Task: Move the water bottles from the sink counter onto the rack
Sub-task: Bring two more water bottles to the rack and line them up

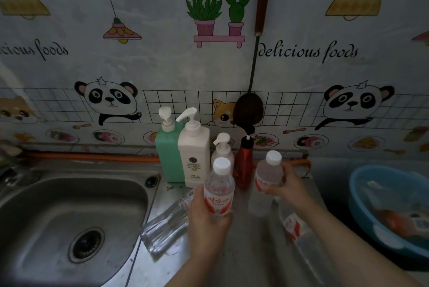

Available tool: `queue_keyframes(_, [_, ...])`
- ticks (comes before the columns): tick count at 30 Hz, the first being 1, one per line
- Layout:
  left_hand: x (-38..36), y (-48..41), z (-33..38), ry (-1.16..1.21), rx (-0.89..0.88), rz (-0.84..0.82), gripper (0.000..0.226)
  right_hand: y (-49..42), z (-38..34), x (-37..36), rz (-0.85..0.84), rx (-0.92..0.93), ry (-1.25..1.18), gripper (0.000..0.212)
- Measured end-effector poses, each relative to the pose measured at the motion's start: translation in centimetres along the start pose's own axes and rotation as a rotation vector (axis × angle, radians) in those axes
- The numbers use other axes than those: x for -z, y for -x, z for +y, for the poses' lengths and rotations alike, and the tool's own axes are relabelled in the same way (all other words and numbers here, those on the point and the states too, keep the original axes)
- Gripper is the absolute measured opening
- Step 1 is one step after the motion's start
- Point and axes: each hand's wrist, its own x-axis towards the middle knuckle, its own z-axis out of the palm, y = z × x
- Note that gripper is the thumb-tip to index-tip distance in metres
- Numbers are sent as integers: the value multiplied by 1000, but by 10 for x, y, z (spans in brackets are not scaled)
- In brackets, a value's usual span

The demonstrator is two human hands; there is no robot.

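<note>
My left hand point(207, 221) grips a clear water bottle point(219, 188) with a white cap and red label, held upright above the steel counter point(250, 252). My right hand point(287, 185) holds a second bottle point(269, 174) of the same kind, upright and a little farther back. A third bottle point(167, 224) lies on its side by the sink's right rim, partly behind my left hand. Another bottle point(299, 231) lies on the counter under my right forearm. No rack is in view.
A steel sink point(69, 217) fills the left. Green point(168, 154), white point(193, 159), small white point(222, 149) and red point(243, 166) pump bottles stand against the wall. A blue basin point(362, 193) with items sits at right. A dark ladle point(249, 108) hangs on the wall.
</note>
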Motion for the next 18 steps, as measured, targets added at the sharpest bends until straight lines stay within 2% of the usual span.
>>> queue_keyframes(5, [-4, -3, -1, -17, 13, -14, 76, 5, 11, -11, -9, 20, -83, 82])
queue_keyframes(8, [-7, -4, -1, -18, 20, -24, 82, 5, 24, -33, 170, -10, -104, 98])
queue_keyframes(12, [-9, -5, -5, 1, 34, -43, 76, 8, 29, -63, 434, -22, -38, 99])
queue_keyframes(15, [-9, -7, -8, -4, 44, -44, 74, 7, 37, -76, 564, -40, -18, 95])
queue_keyframes(18, [-9, -11, -9, 1, 65, -43, 72, 4, 41, -78, 618, -67, 11, 79])
